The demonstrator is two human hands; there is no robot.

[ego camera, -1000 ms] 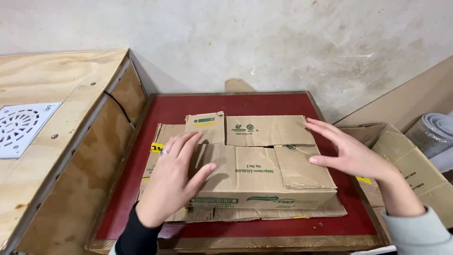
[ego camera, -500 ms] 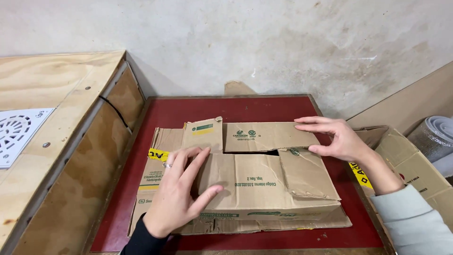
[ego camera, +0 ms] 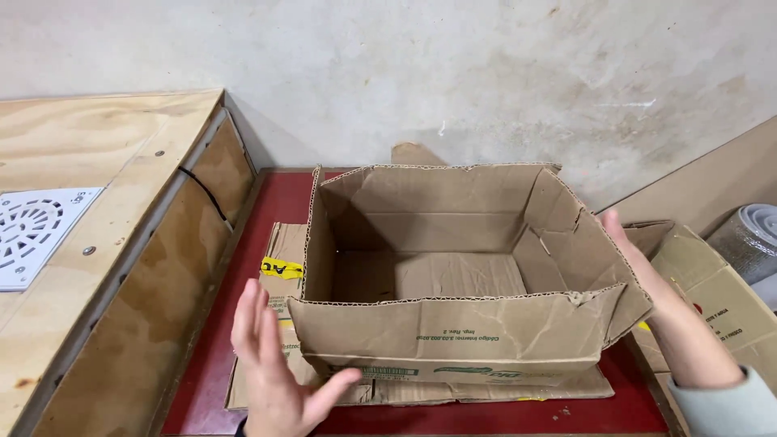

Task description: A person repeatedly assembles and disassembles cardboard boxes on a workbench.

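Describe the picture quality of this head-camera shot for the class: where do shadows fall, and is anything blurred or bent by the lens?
Head view: soft, even light with no glare; the deepest shadow sits inside the open cardboard box along its left wall. The left hand is slightly smeared at the fingers, while the right hand is partly hidden behind the box. The plywood bench slants at the frame edge, suggesting mild wide-angle distortion.

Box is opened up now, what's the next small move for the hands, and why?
Probably bring the left hand onto the cardboard box's left wall: it hovers open just off that corner, while the right hand already presses the bent, torn right wall, so the box is braced on one side only.
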